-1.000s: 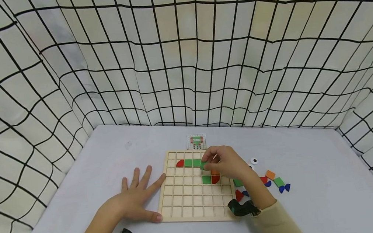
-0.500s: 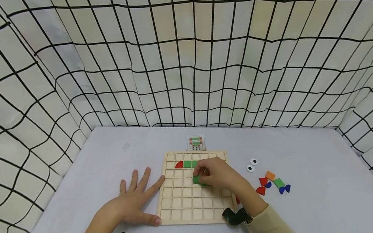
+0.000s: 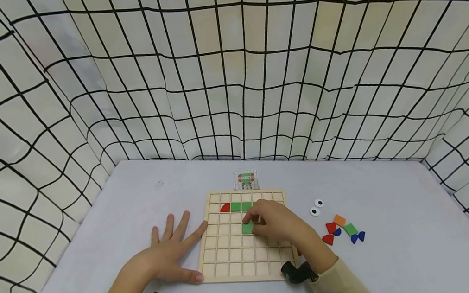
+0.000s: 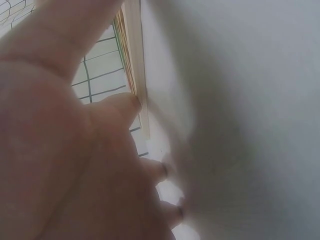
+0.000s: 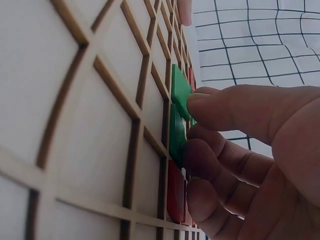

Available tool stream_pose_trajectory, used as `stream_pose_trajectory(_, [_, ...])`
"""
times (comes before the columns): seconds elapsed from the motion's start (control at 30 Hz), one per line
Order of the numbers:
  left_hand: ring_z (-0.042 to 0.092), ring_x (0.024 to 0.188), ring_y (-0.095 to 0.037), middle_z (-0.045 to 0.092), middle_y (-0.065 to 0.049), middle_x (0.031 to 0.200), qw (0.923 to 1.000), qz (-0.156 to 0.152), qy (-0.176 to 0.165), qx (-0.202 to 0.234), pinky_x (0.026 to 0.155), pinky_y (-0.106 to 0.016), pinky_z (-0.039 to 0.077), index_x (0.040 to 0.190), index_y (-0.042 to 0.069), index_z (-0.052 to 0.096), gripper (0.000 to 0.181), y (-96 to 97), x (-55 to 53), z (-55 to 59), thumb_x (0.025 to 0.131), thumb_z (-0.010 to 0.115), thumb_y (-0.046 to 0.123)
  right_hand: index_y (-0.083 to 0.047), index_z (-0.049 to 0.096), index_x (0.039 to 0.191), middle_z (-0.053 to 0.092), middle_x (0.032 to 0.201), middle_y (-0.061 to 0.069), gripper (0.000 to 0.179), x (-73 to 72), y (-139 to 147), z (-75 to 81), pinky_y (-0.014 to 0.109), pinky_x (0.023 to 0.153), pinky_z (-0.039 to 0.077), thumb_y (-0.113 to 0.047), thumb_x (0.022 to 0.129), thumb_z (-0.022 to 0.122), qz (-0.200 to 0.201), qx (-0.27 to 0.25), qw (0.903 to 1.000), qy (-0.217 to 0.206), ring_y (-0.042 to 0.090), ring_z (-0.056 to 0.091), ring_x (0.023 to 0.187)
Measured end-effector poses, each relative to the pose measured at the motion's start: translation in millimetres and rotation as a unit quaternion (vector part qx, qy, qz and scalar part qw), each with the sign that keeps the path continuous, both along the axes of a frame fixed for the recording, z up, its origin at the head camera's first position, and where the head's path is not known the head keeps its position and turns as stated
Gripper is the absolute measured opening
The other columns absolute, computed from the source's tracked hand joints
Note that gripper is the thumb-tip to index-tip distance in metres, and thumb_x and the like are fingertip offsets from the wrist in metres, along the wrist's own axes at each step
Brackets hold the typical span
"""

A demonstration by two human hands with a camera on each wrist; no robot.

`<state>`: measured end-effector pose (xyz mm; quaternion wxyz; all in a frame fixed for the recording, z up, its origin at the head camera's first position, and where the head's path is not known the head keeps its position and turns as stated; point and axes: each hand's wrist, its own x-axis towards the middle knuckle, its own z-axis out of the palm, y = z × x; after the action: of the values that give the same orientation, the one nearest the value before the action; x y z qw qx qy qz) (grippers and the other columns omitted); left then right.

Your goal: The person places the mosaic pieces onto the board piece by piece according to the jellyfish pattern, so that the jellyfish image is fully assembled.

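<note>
A wooden grid board [image 3: 234, 254] lies on the white table. Its upper part bears a red quarter-circle tile [image 3: 225, 207] and a row of green square tiles [image 3: 235, 207]. My right hand [image 3: 276, 219] is over the board, fingers curled, thumb and fingertips pinching a green square tile [image 3: 247, 228] at a cell near the middle. In the right wrist view the thumb meets this green tile [image 5: 180, 90]; another green tile [image 5: 176, 132] and a red tile [image 5: 175, 192] sit beside it. My left hand [image 3: 170, 254] lies spread, thumb and index fingertip against the board's left edge.
A small pattern card [image 3: 246, 180] lies behind the board. To the right are two round eye pieces [image 3: 314, 211], an orange square [image 3: 339, 220], a green square [image 3: 350, 230], red pieces [image 3: 328, 239] and blue pieces [image 3: 362, 236]. Black-lined white cloth [image 3: 213, 92] surrounds the table.
My right hand has moved left and nearer with the green tile, from the upper row to a middle cell. The tile now lies flatter than half a second ago. The left hand stays put.
</note>
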<state>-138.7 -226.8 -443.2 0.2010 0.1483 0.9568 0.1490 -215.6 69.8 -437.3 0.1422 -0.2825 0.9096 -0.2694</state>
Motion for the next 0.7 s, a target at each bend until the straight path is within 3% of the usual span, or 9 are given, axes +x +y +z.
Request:
stream_pose_trajectory(0.23, [-0.014,0.146,-0.055,-0.004,-0.021,0.166,1.0,-0.003,0.004,-0.001,0.105,-0.081,-0.005,0.16,0.035,0.02,0.115,-0.4,1.3,-1.1,0.066,0.071,0.078,-0.021,0.073,0.11,0.062,0.095,-0.007,0.023,-0.7,11,2.8,0.028,0.074,0.048,-0.011,0.09,0.069,0.005,-0.015,0.9999,0.001,0.011,0.055,0.082])
stream_pose_trajectory(0.4, [-0.015,0.146,-0.055,-0.005,-0.022,0.166,1.0,-0.007,0.005,-0.001,0.105,-0.081,-0.005,0.16,0.034,0.019,0.115,0.9,-0.6,-0.5,0.067,0.07,0.078,-0.016,0.072,0.115,0.064,0.096,-0.006,0.024,-8.1,36,18.2,0.03,0.073,0.049,-0.011,0.092,0.067,-0.013,-0.031,0.9994,0.009,0.014,0.056,0.085])
stream_pose_trajectory(0.57, [-0.015,0.146,-0.056,-0.006,-0.022,0.166,0.9999,-0.009,0.004,-0.006,0.104,-0.081,-0.005,0.16,0.033,0.018,0.115,1.5,-2.1,1.6,0.067,0.07,0.077,-0.014,0.07,0.118,0.065,0.097,-0.004,0.025,-13.5,70,36.3,0.032,0.073,0.051,-0.015,0.093,0.069,-0.054,-0.017,0.9984,0.0,0.016,0.058,0.089])
stream_pose_trajectory(0.7, [-0.013,0.146,-0.057,-0.004,-0.023,0.166,0.9999,-0.012,0.002,-0.011,0.104,-0.082,-0.004,0.16,0.032,0.018,0.116,1.2,1.0,1.9,0.067,0.071,0.077,-0.017,0.07,0.115,0.064,0.097,-0.002,0.025,-12.4,91,39.5,0.032,0.071,0.051,-0.018,0.091,0.072,-0.106,0.033,0.9926,-0.048,0.019,0.057,0.088])
